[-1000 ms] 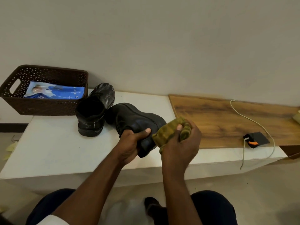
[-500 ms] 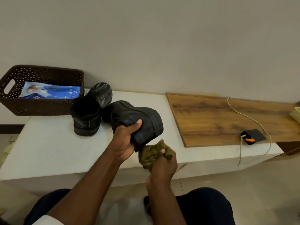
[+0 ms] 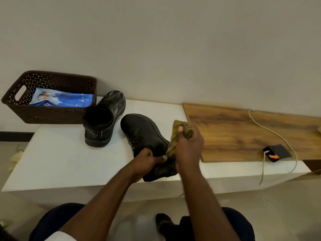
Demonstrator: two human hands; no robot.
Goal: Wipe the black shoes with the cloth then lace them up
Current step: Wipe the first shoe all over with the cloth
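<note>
Gripping the near end of a black shoe [image 3: 142, 134] at the centre of the frame, the left hand [image 3: 147, 158] has its fingers curled round the shoe's collar area, thumb on the near side. That shoe lies with its toe pointing toward the upper left, over the front part of the white table [image 3: 57, 164]; whether its sole rests on the surface cannot be told. The right hand [image 3: 188, 146] is closed round an olive-green cloth [image 3: 180, 136], bunched in its fingers, with the lower part of the cloth against the right flank of the held shoe. The hand is somewhat blurred.

Left of the held shoe stands the second black shoe [image 3: 104, 119], upright on the table, its opening toward the camera and its toe toward the wall, with pale smears on its surface. It stands just beside a dark brown perforated basket [image 3: 52, 117] at the upper left, which holds a blue and white packet [image 3: 62, 100].

To the right, a wooden board [image 3: 243, 133] lies on the table. Near its front edge sits a small black device [image 3: 276, 153] with an orange detail, and a white cable [image 3: 271, 131] runs over the board and hangs over the table's front edge.

At the bottom of the frame the person's dark-trousered knees [image 3: 57, 221] show.
</note>
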